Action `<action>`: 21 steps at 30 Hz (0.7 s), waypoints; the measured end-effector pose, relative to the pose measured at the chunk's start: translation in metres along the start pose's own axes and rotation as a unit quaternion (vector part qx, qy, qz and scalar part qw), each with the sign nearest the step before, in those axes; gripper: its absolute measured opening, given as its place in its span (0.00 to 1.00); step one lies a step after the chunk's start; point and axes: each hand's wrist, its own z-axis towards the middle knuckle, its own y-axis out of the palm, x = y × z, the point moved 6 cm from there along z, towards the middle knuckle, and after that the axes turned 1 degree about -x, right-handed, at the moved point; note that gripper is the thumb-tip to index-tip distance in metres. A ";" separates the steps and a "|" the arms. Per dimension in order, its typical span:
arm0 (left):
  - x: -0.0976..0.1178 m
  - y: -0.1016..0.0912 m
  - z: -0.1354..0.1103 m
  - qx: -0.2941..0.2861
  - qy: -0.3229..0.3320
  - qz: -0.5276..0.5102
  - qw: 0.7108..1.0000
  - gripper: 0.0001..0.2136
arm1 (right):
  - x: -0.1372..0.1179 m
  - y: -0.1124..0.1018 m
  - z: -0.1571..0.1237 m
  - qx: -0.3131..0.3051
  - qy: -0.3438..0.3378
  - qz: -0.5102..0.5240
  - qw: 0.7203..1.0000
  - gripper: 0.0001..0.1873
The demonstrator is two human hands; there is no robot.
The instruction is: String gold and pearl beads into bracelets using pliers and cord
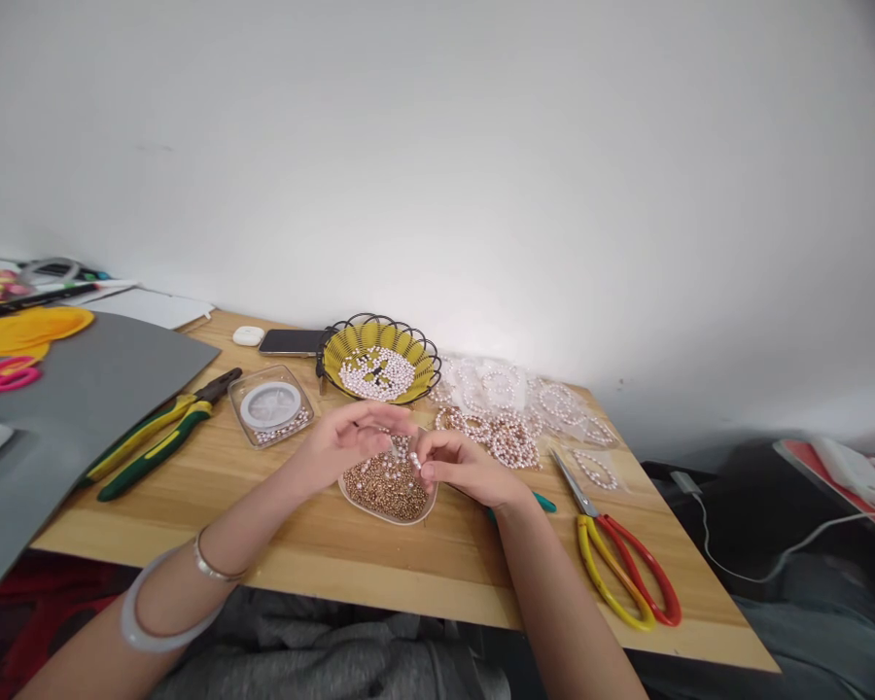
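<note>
Over a shallow dish (388, 491) of gold and pale pink beads, both my hands hover close together. My right hand (458, 465) is closed in a pinch on a short row of pearly beads (415, 461); any thread through them is too fine to see. Reaching in from the other side, my left hand (350, 439) has its fingers stretched out and the thumb apart, with nothing visible in it. Just behind stands a black wire-rimmed yellow basket (326, 362) with loose pale beads (376, 373) in it.
Pliers (160, 428) and a clear box with a white spool (269, 404) lie left. A phone (292, 341) and white earbud case (248, 335) are behind. Beaded strands (510, 437), bagged strands (565, 403) and red-and-yellow-handled scissors (612, 554) lie right. A teal-handled tool (543, 502) is partly under my right wrist.
</note>
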 end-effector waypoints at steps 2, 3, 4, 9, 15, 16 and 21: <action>0.000 -0.005 0.000 0.023 -0.004 0.039 0.999 0.15 | -0.002 -0.002 0.001 0.017 -0.013 0.001 1.000 0.16; 0.000 -0.006 0.000 0.031 -0.007 0.061 0.998 0.17 | -0.003 -0.003 0.001 0.027 -0.020 0.004 0.999 0.17; -0.001 -0.007 0.000 0.034 -0.010 0.081 0.996 0.18 | -0.004 -0.004 0.001 0.036 -0.028 0.006 0.999 0.17; -0.005 -0.001 0.003 0.018 -0.008 0.139 0.990 0.14 | -0.004 -0.012 0.002 0.087 -0.061 0.026 0.994 0.15; -0.008 0.005 0.003 -0.022 0.004 0.206 0.978 0.08 | -0.004 -0.017 0.003 0.111 -0.078 0.039 0.990 0.15; -0.008 0.006 0.003 -0.036 0.008 0.219 0.975 0.08 | -0.004 -0.017 0.003 0.111 -0.078 0.041 0.990 0.15; -0.012 0.022 -0.001 -0.155 0.054 0.272 0.948 0.07 | -0.006 -0.016 0.003 0.113 -0.077 0.044 0.990 0.16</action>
